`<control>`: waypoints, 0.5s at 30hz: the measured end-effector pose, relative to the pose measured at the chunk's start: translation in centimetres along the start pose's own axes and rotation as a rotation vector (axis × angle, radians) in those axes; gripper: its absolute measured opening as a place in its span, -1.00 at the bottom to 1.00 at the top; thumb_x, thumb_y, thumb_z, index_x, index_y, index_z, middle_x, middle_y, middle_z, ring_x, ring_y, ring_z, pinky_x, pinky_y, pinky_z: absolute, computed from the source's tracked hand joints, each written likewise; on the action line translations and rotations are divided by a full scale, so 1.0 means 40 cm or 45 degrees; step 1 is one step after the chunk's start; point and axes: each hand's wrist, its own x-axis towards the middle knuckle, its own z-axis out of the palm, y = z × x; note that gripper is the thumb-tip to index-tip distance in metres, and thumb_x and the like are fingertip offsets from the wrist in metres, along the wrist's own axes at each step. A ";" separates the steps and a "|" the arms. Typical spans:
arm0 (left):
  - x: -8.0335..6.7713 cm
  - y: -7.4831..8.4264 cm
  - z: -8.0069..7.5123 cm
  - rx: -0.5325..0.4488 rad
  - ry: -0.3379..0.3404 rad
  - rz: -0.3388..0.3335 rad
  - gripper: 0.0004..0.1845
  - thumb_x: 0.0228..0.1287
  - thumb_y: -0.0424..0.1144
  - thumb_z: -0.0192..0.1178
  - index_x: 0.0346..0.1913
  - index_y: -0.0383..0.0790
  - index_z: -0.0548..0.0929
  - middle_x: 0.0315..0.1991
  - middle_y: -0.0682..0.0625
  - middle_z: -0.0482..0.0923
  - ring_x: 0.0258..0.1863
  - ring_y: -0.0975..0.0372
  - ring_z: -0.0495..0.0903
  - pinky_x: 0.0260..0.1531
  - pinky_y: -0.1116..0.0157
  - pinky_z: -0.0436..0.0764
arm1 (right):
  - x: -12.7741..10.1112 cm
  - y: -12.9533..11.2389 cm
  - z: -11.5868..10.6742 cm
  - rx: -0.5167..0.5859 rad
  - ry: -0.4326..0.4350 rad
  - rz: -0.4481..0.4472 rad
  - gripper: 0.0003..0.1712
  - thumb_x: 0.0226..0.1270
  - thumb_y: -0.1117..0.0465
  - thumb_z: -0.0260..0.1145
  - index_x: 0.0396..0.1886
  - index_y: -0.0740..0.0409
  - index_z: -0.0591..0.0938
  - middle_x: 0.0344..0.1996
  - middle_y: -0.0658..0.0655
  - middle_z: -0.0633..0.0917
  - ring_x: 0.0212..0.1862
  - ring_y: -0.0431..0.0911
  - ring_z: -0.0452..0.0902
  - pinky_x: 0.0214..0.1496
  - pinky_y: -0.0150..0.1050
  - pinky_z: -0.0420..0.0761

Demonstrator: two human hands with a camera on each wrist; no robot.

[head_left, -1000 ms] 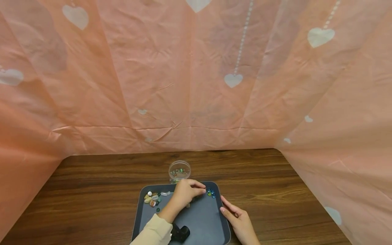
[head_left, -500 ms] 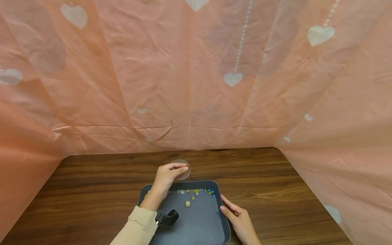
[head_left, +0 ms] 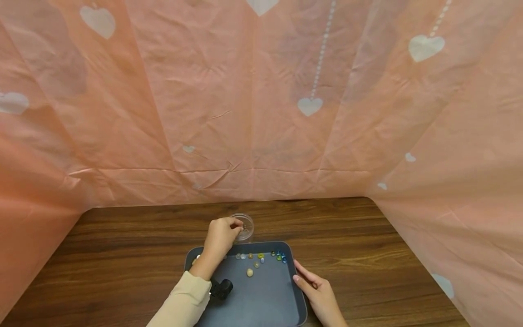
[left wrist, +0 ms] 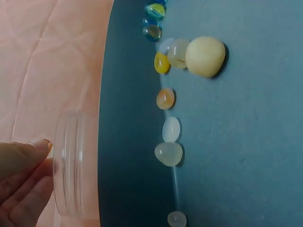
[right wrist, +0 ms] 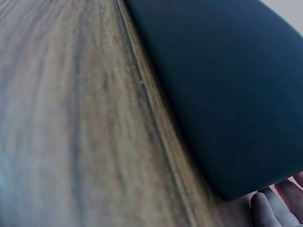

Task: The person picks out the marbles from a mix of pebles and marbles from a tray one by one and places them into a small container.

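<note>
My left hand (head_left: 222,234) is at the mouth of a clear round jar (head_left: 247,232) behind the tray. Its thumb and fingers pinch something tiny and orange (left wrist: 49,145), mostly hidden by the fingertips. Small pieces show dimly inside the jar. My right hand (head_left: 318,293) rests with extended fingers against the right outer wall of the grey tray (head_left: 271,302). Along the tray's far side lie a yellow bead (left wrist: 162,63), an orange stone (left wrist: 165,99), whitish stones (left wrist: 169,154) and blue and green glass beads (head_left: 282,257). A larger cream stone (head_left: 250,272) sits nearer the middle.
More stones (head_left: 196,260) at the tray's far left corner are partly hidden by my left forearm. The tray stands on a brown wooden table (head_left: 367,254). A pink cloth with hearts (head_left: 253,113) encloses the table's back and sides.
My left hand has moved from the beads at the tray's far right back to the jar, its fingertips now slightly lower and further left than half a second ago. The right hand stays put.
</note>
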 end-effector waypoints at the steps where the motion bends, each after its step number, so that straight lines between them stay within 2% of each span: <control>1: 0.001 0.000 0.001 0.005 -0.001 0.000 -0.92 0.16 -0.41 0.38 -0.28 -0.27 0.81 -0.30 -0.10 0.80 -0.37 0.19 0.68 -0.47 0.36 0.58 | 0.000 0.000 0.000 0.002 0.001 0.001 -0.49 0.36 0.18 0.34 0.28 0.22 0.57 0.30 0.23 0.54 0.10 -0.55 0.46 0.05 -0.60 0.48; 9: 0.004 -0.002 0.009 0.084 0.000 0.007 -0.89 0.15 -0.47 0.35 -0.27 -0.28 0.81 -0.32 -0.10 0.79 -0.34 0.18 0.69 -0.40 0.29 0.63 | 0.001 0.001 -0.001 0.011 -0.003 -0.013 -0.49 0.36 0.19 0.34 0.27 0.24 0.57 0.29 0.24 0.54 0.09 -0.53 0.48 0.04 -0.59 0.50; 15: 0.007 -0.003 0.010 0.067 0.000 -0.007 -0.91 0.16 -0.43 0.37 -0.27 -0.29 0.81 -0.34 -0.09 0.79 -0.35 0.18 0.69 -0.42 0.30 0.63 | 0.000 0.000 -0.002 0.026 -0.009 -0.001 -0.49 0.36 0.19 0.34 0.28 0.23 0.57 0.29 0.23 0.55 0.09 -0.54 0.48 0.04 -0.58 0.51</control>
